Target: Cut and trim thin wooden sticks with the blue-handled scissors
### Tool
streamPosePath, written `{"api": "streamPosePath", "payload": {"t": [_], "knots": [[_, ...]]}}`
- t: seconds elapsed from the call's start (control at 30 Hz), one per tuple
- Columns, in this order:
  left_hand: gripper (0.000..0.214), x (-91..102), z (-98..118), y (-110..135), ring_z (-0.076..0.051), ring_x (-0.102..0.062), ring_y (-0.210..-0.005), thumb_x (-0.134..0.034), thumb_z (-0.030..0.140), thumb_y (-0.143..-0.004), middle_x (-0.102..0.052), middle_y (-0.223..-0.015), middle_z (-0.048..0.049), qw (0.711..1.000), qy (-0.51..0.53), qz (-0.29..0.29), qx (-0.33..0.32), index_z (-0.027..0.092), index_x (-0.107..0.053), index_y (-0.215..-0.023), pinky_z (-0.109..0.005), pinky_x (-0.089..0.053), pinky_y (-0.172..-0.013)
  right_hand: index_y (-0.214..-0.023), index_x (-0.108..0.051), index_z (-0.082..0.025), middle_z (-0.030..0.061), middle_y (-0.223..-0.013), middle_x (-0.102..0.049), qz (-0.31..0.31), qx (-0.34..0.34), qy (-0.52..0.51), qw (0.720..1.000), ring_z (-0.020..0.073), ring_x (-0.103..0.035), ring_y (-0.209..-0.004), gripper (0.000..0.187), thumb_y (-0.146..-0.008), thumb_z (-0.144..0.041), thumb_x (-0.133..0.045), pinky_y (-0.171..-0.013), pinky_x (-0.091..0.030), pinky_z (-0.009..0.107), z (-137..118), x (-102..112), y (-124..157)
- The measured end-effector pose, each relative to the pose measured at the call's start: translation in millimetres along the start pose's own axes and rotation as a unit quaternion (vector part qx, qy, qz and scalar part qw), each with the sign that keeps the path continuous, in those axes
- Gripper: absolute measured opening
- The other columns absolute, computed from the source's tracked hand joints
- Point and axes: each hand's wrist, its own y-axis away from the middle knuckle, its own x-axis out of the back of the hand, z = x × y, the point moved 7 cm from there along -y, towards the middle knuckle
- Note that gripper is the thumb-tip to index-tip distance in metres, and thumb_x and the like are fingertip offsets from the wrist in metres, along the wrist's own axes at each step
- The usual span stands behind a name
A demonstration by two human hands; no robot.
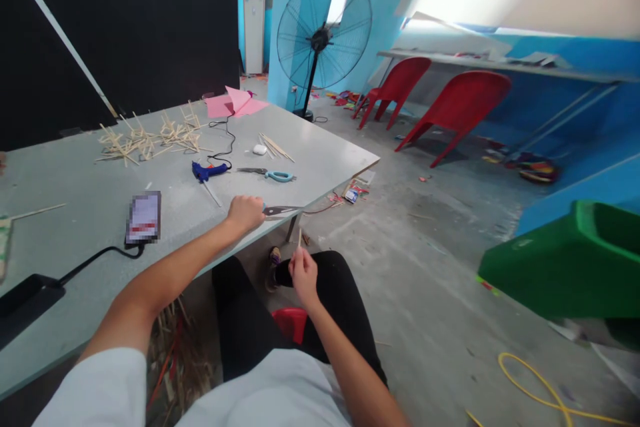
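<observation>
My left hand is closed around the handle of a pair of scissors at the table's front edge. The blades point right, past the edge. Lower, above my right knee, my right hand pinches a short thin wooden stick that stands nearly upright. A second pair of scissors with light blue handles lies on the table. Left of it rests a blue hot glue gun. Small frames of joined sticks are heaped farther back, and some loose sticks lie beside a white case.
On the grey table are a phone cabled to a black power bank and pink paper. A standing fan, red chairs and a green bin stand around. Yellow cable crosses the floor.
</observation>
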Motion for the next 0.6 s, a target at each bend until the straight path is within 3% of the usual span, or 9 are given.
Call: {"api": "streamPosePath", "payload": {"t": [0.1, 0.2, 0.37, 0.6], "knots": [[0.033, 0.6, 7, 5, -0.032, -0.074, -0.096, -0.051, 0.029, -0.096, -0.076, -0.099, -0.0215, 1.000, 0.001, 0.015, -0.024, 0.011, -0.076, -0.107, -0.041, -0.052, -0.080, -0.067, -0.044, -0.025, -0.0058, -0.055, -0.040, -0.010, 0.040, -0.022, 0.999, 0.0104, -0.035, -0.045, 0.058, -0.089, -0.078, -0.052, -0.043, -0.030, 0.025, -39, -12, -27], [0.031, 1.3, 13, 8, -0.032, -0.074, -0.095, -0.051, 0.025, -0.095, -0.076, -0.099, -0.0215, 0.999, -0.002, 0.022, -0.049, 0.010, -0.075, -0.108, -0.040, -0.052, -0.078, -0.065, -0.043, -0.026, -0.0072, -0.051, -0.034, -0.025, 0.025, -0.043, 0.998, 0.0099, -0.031, -0.042, 0.060, -0.084, -0.081, -0.056, -0.040, -0.026, 0.025, -58, -30, -54], [0.027, 1.9, 16, 9, -0.033, -0.073, -0.094, -0.055, 0.015, -0.088, -0.075, -0.097, -0.0228, 0.998, -0.002, 0.026, -0.061, 0.008, -0.074, -0.107, -0.040, -0.051, -0.079, -0.063, -0.045, -0.024, -0.0086, -0.048, -0.032, -0.020, -0.015, -0.085, 0.996, 0.0076, -0.027, -0.039, 0.062, -0.076, -0.082, -0.065, -0.038, -0.022, 0.024, -47, -34, -58], [0.033, 1.0, 16, 6, -0.033, -0.073, -0.096, -0.052, 0.023, -0.093, -0.075, -0.099, -0.0232, 0.998, 0.009, 0.015, -0.060, 0.008, -0.076, -0.109, -0.042, -0.052, -0.082, -0.067, -0.046, -0.025, -0.0072, -0.053, -0.035, -0.010, 0.011, -0.047, 0.999, 0.0095, -0.032, -0.044, 0.057, -0.086, -0.077, -0.058, -0.042, -0.025, 0.024, -38, -25, -38]]}}
